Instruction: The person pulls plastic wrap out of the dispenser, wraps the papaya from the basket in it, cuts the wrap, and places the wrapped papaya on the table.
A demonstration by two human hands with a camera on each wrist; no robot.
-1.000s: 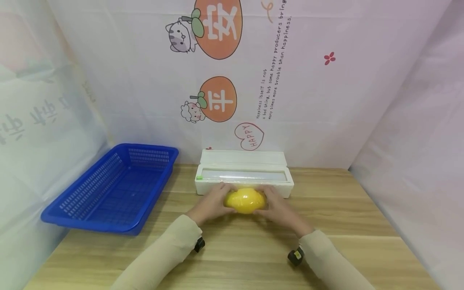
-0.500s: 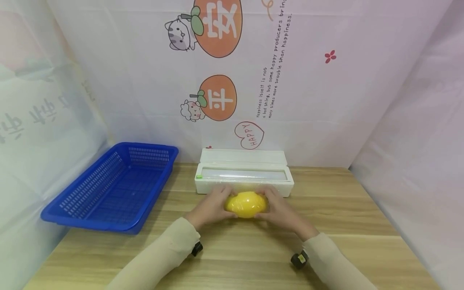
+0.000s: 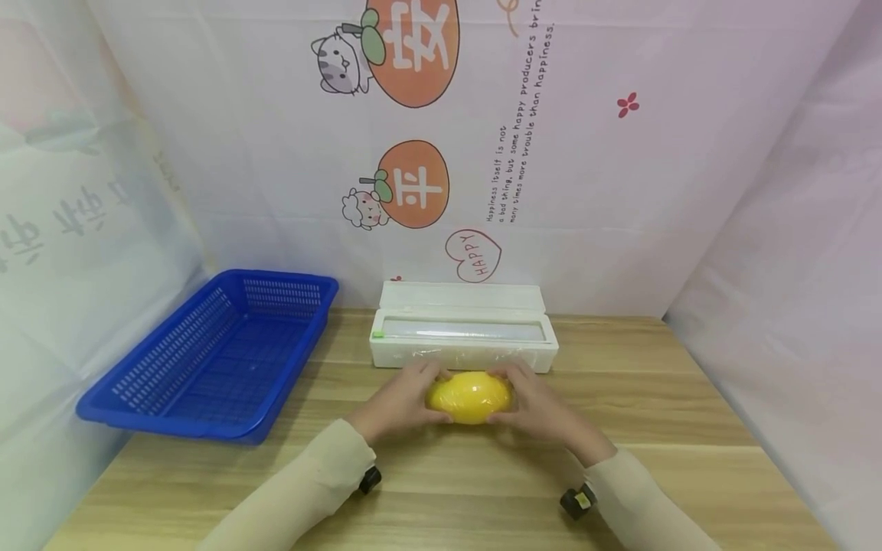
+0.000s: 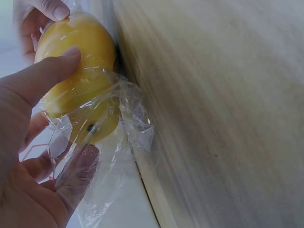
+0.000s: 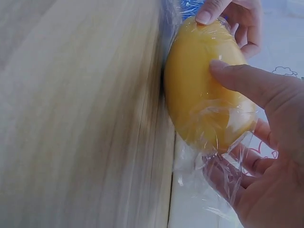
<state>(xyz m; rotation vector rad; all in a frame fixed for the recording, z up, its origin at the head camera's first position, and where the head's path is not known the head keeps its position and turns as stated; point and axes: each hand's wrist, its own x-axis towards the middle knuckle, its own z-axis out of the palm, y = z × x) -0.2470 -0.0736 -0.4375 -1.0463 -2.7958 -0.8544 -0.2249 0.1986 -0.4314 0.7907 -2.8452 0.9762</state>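
A smooth yellow fruit [image 3: 471, 398], mango-like in shape, is wrapped in clear cling film and lies low over the wooden table. My left hand [image 3: 403, 399] grips its left end, and my right hand [image 3: 537, 402] grips the right end. Both thumbs press on the near side, with the other fingers on the far side. Loose crinkled film [image 4: 135, 114] hangs off the fruit in the left wrist view, and more film [image 5: 223, 175] lies over the right fingers in the right wrist view. Just behind stands a white cling film box [image 3: 462, 356], its lid raised and a roll inside.
A blue plastic basket [image 3: 251, 367] sits at the left of the wooden table [image 3: 654, 428]. A green slider [image 3: 377, 334] is at the left end of the film box. Printed white cloth [image 3: 586, 191] walls the back and both sides.
Both hands have drawn the wrapped fruit a little toward the body, away from the film box. The box and basket stay in place.
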